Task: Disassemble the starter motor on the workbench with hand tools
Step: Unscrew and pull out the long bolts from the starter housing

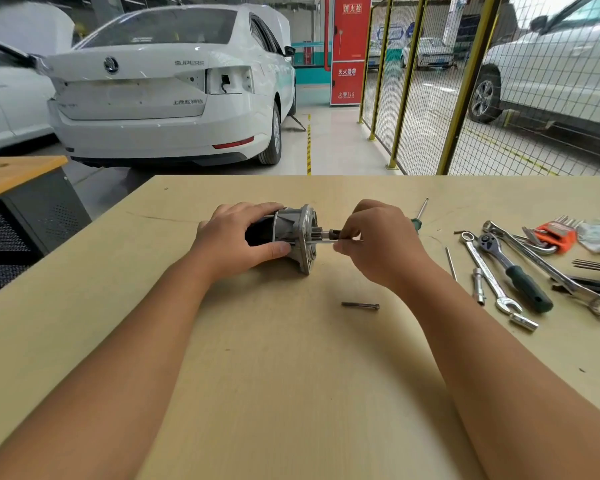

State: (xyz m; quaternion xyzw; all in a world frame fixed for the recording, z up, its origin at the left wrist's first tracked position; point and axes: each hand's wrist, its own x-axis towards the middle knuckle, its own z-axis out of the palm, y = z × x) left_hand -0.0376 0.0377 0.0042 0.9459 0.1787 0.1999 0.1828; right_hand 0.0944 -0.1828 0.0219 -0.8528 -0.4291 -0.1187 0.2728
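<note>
Starter motor (284, 233): lying mid-workbench (291, 358), left hand (236, 237) curled around its body. Right hand (378, 237) pinches what looks like a long bolt (326, 241) at the flange. Risk: bolt binding or motor rolling if the left hand's grip slackens. Loose bolt (360, 305) nearby.

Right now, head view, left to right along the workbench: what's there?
Left hand → starter motor → right hand → loose bolt → thin rod → combination wrench → ratchet with green handle → orange hex key set.
</note>
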